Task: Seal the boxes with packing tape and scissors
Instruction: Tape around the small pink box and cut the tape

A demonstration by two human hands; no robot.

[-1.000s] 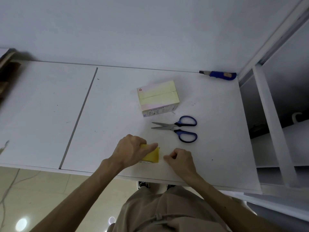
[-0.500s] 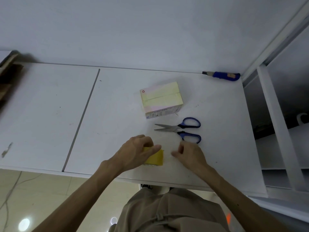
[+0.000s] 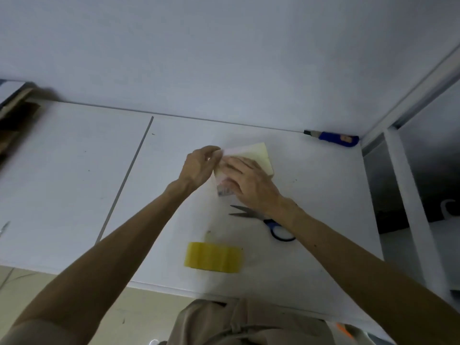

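Note:
A small pale yellow box (image 3: 260,155) sits mid-table, turned at an angle, and both hands are on it. My left hand (image 3: 199,165) curls round its left end, fingertips at the upper left corner. My right hand (image 3: 249,180) lies over the top and front of the box with fingers spread across it. The yellow roll of packing tape (image 3: 214,257) lies alone near the table's front edge. Blue-handled scissors (image 3: 263,217) lie shut just right of centre, partly under my right wrist.
A blue utility knife (image 3: 333,138) lies at the back right against the wall. Brown cardboard (image 3: 12,125) sits at the far left edge. A white shelf frame (image 3: 408,200) stands to the right of the white table (image 3: 74,183).
Both hands left the tape roll near the front edge and moved forward onto the box. The box has been turned from how it lay before.

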